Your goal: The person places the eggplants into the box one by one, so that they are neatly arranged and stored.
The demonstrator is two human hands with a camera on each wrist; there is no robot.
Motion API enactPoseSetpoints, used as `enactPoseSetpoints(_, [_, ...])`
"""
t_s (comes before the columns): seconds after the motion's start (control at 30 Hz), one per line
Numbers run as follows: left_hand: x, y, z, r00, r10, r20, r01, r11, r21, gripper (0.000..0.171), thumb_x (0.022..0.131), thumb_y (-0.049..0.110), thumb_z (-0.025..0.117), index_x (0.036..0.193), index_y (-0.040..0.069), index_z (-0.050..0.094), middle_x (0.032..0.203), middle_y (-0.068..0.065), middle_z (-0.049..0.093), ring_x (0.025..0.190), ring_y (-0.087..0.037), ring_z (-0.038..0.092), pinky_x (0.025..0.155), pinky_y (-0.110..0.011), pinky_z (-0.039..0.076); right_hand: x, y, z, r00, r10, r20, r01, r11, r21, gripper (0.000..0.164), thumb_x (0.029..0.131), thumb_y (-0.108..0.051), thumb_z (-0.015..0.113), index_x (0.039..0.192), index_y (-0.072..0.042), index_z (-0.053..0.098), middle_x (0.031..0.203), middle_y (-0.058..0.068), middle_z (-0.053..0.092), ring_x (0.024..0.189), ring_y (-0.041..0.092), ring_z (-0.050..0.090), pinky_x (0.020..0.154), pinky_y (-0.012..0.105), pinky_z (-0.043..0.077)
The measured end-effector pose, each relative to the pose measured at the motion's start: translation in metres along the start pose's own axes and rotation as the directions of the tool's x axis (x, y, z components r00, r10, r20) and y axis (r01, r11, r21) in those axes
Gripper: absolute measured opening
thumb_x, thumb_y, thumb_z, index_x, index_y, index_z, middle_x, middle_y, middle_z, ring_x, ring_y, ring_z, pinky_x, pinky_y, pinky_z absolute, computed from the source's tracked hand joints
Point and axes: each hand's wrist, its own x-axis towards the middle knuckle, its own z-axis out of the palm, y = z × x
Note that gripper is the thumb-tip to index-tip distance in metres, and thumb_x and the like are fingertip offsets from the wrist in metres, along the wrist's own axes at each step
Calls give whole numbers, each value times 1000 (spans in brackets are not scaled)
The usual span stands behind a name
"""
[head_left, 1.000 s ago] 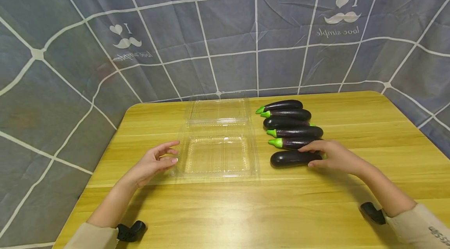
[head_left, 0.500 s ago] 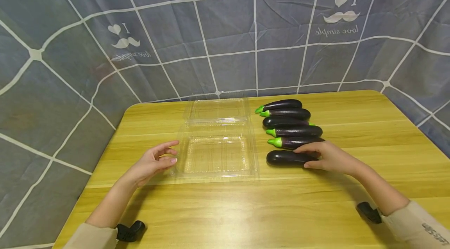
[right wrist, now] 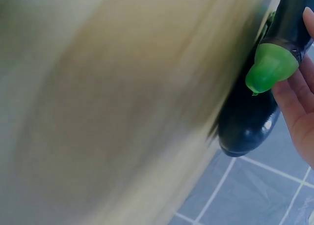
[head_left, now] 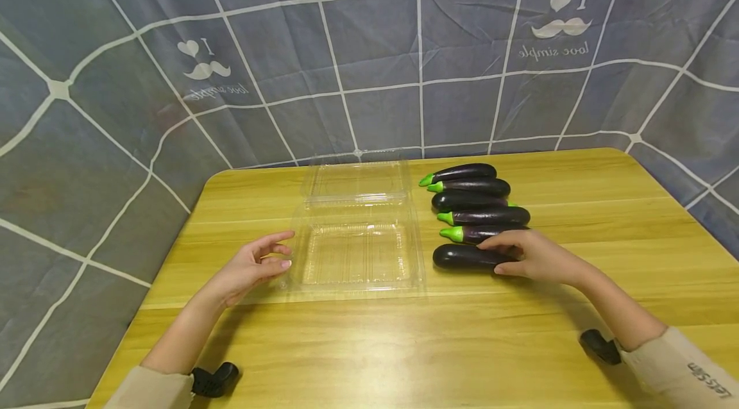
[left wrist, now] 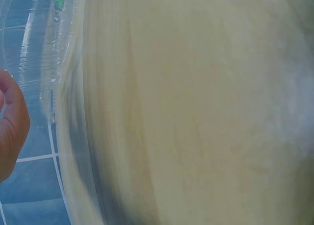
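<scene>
The nearest dark purple eggplant (head_left: 462,258) lies at the front of the row, its rounded end toward the left. My right hand (head_left: 537,256) grips it at the stem end, thumb on the near side and fingers over the far side. The right wrist view shows its green cap (right wrist: 272,68) next to my fingers, with a second eggplant (right wrist: 248,124) behind. On the left, my left hand (head_left: 254,268) hovers beside a clear plastic clamshell box (head_left: 352,287), its fingers loosely bent and holding nothing. Part of that hand (left wrist: 12,124) shows in the left wrist view.
Several more eggplants (head_left: 491,216) lie side by side behind the gripped one, most with green stems to the left. The box's lid (head_left: 358,179) is folded back toward the grey checked curtain (head_left: 381,63). All stand on a wooden table (head_left: 369,345).
My right hand has shifted slightly left, and the front eggplant has moved left with it, toward the box. My left hand stays in place beside the box.
</scene>
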Motion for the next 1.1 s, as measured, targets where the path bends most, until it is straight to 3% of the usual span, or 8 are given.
enactPoseSetpoints(0.37, [-1,-1,0,1000,-9,-6,9,1000,-1,67,89,7,62,144,-5,25,115,-18,42,89,-14,57,70,-22,48,6,-9,-15,1000,13,20,-13,1000,17,38,80,-14,74,115,-4,64,107,7,64,85,7,56,66,26,51])
enactPoseSetpoints(0.8, [0,2,-1,1000,-19,8,19,1000,-4,68,90,8,62,145,-3,24,114,-14,43,89,-13,55,72,-22,49,25,-23,-28,1000,-6,11,6,1000,-21,37,80,-16,74,115,-10,66,113,6,64,97,16,59,71,28,52])
enactPoseSetpoints(1.1, [0,3,-1,1000,-25,2,25,1000,-4,68,90,9,62,145,-3,25,115,-15,43,89,-12,55,72,-21,49,45,-31,-30,998,-58,16,59,998,-28,37,78,-12,76,114,-8,67,112,6,64,89,12,57,69,28,51])
